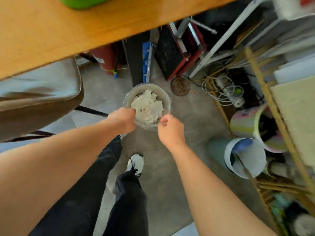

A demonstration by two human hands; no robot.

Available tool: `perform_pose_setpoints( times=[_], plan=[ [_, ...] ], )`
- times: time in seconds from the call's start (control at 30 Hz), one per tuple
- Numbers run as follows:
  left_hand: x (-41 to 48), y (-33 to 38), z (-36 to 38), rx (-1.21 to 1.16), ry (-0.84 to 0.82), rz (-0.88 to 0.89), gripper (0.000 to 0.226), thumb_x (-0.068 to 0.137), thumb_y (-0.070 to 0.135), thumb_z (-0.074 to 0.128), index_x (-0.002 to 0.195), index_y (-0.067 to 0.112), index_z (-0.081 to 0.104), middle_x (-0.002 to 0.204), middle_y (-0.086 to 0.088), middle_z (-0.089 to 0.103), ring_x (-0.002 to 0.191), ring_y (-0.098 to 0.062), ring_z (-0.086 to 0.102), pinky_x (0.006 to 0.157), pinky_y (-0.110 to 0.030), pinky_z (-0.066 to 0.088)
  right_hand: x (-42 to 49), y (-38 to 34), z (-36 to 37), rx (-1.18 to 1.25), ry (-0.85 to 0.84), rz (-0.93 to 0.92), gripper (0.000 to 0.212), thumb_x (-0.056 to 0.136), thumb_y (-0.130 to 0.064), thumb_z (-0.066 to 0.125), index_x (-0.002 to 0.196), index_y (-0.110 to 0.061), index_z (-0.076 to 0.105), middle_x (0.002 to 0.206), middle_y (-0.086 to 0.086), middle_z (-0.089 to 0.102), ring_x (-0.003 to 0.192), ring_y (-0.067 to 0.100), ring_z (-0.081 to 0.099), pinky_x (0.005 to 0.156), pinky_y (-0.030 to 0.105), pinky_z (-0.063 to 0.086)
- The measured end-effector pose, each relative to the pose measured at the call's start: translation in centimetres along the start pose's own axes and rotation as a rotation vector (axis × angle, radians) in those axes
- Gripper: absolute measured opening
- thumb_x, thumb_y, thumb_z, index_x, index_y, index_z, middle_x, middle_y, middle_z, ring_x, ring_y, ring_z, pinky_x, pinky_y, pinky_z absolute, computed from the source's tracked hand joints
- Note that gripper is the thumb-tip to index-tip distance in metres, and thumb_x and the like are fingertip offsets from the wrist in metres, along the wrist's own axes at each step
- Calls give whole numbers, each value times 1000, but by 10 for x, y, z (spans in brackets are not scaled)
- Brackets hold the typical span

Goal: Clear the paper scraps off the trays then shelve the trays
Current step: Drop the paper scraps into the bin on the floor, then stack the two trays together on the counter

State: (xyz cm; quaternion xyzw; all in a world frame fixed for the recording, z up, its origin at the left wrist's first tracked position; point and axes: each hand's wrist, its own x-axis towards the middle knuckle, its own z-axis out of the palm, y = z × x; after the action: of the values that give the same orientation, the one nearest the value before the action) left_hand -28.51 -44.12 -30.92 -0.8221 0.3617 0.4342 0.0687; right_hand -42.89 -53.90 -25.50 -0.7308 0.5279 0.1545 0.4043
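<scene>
White paper scraps (148, 106) fill the round bin (128, 97) on the concrete floor; left hand (125, 119) curled over its near rim, contents unclear, right hand (170, 127) fisted just beside. Crumpled scraps look light and soft, so a loose pinch suffices. No trays visible.

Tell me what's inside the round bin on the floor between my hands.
The bin holds crumpled white paper scraps, heaped close to the rim. Anything beneath them is covered, and the left hand and right hand hide the bin's near edge.
</scene>
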Motion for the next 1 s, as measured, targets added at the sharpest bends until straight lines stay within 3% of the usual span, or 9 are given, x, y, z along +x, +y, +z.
perform_pose_setpoints(
  times=[0.13, 0.33, 0.5, 0.63, 0.73, 0.83, 0.93, 1.0],
  plan=[
    [-97, 1, -27, -16, 92, -3, 25, 87, 21, 54, 111, 17, 58, 101, -10, 63, 90, -31, 63, 81, -47, 58, -84, -33, -26, -126, -33, -101, 15, 93, -14, 48, 98, -11, 62, 103, 10, 63, 92, 27, 58, 75, 39, 51],
    [-220, -32, -83, -45, 303, 23, 21, 88, 28, 50, 104, 16, 55, 108, -11, 64, 98, -36, 64, 67, -41, 45, -172, -104, -43, -377, -32, -335, 14, 94, -18, 47, 96, -11, 60, 108, 14, 64, 91, 33, 57, 67, 36, 41],
    [-298, -85, -128, -148, 397, 15, 16, 91, 26, 51, 98, 12, 53, 108, -18, 65, 99, -40, 64, 71, -43, 49, -216, -183, -43, -523, -28, -525, 17, 96, -22, 48, 102, -10, 57, 114, 16, 61, 102, 35, 59, 78, 38, 47],
    [-342, -100, -144, -245, 430, 82, 6, 85, 29, 50, 84, 23, 50, 103, -15, 69, 98, -39, 65, 73, -40, 49, -239, -251, -29, -576, 11, -685, 18, 95, -25, 50, 100, -9, 57, 113, 18, 63, 105, 36, 59, 77, 38, 45],
    [-366, -127, -158, -286, 544, 49, 17, 83, 32, 46, 89, 21, 58, 105, -14, 70, 97, -39, 65, 71, -39, 48, -254, -296, -9, -586, 25, -759, 17, 94, -21, 47, 99, -8, 57, 113, 21, 64, 106, 38, 60, 79, 41, 47],
    [-385, -178, -173, -285, 596, -54, 16, 88, 34, 47, 91, 21, 56, 103, -10, 68, 93, -34, 64, 70, -38, 48, -268, -333, 15, -610, 26, -787, 10, 92, -20, 47, 85, -15, 51, 106, 18, 65, 96, 36, 60, 72, 38, 43],
    [-399, -244, -182, -335, 600, -138, 18, 90, 34, 50, 95, 21, 61, 104, -5, 69, 93, -29, 64, 79, -40, 54, -277, -365, 39, -593, 26, -794, 21, 92, -24, 45, 72, -24, 42, 96, 9, 64, 76, 27, 51, 66, 33, 40],
    [-405, -288, -185, -332, 599, -200, 20, 91, 33, 51, 101, 19, 62, 105, -5, 68, 93, -28, 63, 81, -41, 55, -281, -383, 56, -589, 12, -797, 21, 92, -25, 45, 71, -27, 42, 88, 3, 58, 74, 23, 50, 65, 32, 40]
  ],
)
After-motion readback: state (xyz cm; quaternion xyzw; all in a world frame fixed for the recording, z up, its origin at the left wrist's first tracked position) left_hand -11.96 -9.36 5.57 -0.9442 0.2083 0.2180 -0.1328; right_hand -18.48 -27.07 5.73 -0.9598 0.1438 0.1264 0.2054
